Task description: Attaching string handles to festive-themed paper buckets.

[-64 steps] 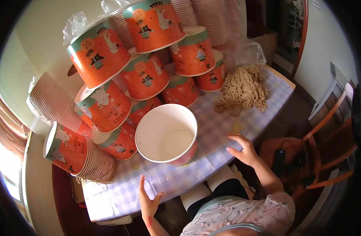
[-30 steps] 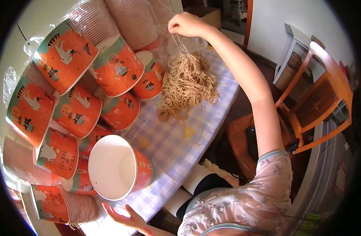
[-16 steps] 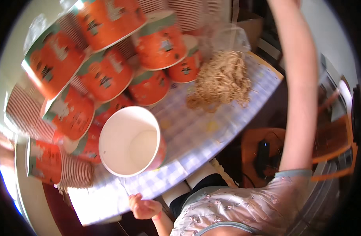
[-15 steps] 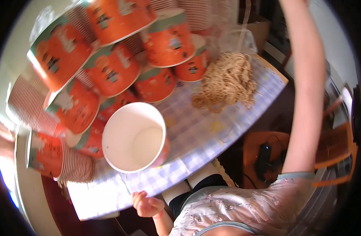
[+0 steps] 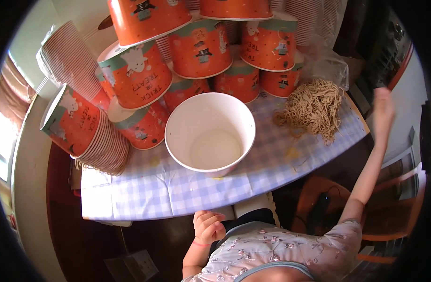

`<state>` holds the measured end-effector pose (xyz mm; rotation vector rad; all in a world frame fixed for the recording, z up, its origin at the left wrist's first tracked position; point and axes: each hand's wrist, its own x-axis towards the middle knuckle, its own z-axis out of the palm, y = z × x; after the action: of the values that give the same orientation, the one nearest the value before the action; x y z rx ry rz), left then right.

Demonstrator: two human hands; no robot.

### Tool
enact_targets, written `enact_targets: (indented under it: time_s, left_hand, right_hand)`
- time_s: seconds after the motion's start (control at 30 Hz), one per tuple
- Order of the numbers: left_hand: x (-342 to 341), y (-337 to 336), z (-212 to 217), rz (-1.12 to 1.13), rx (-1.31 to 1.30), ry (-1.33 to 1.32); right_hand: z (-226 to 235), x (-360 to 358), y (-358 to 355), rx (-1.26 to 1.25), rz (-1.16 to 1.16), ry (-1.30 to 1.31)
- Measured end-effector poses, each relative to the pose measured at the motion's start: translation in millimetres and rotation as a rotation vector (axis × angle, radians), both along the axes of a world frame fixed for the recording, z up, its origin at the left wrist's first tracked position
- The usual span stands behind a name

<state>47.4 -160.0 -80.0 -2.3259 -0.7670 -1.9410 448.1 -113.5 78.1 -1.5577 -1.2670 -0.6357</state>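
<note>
A white-lined paper bucket [image 5: 209, 105] stands upright and open-topped near the front of the checked tablecloth. Just below the table's front edge, my left hand [image 5: 209, 226] is held with its fingers curled in and nothing visible in them. My right hand [image 5: 383, 110] is out beyond the table's right end, smeared by motion, so its fingers and anything in them do not show clearly. Nearest to it on the table lies a tangled heap of tan cords [image 5: 316, 107]. Neither hand touches the bucket.
Orange printed buckets with green bands [image 5: 201, 49] are stacked upside down along the back. A nested stack of buckets [image 5: 95, 136] leans at the left. Clear plastic wrapping [image 5: 330, 68] sits behind the cords. An orange chair [image 5: 314, 192] stands right of my lap.
My right arm, earlier stretched far up the right side, has come down and back. My left hand remains curled near the table edge. The whole view has turned and shifted.
</note>
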Motion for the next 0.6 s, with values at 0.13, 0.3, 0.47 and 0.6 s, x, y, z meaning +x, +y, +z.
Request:
enact_targets:
  time_s: [0.13, 0.3, 0.47, 0.6]
  left_hand:
    - [-19, -8, -10, 0.039, -0.055, -0.12]
    - [-4, -20, 17, -0.375, -0.388, -0.308]
    - [-25, -43, 31, -0.495, -0.861, -0.779]
    - [-64, -39, 41, -0.651, -0.797, -0.514]
  right_hand:
    - [-19, -155, 4, -0.99, 1.079, -0.616]
    - [-56, -267, -25, -1.056, 1.856, -0.797]
    - [-56, -320, -27, -0.746, 2.028, -0.239]
    - [1, -334, -9, -1.228, 1.887, -0.144]
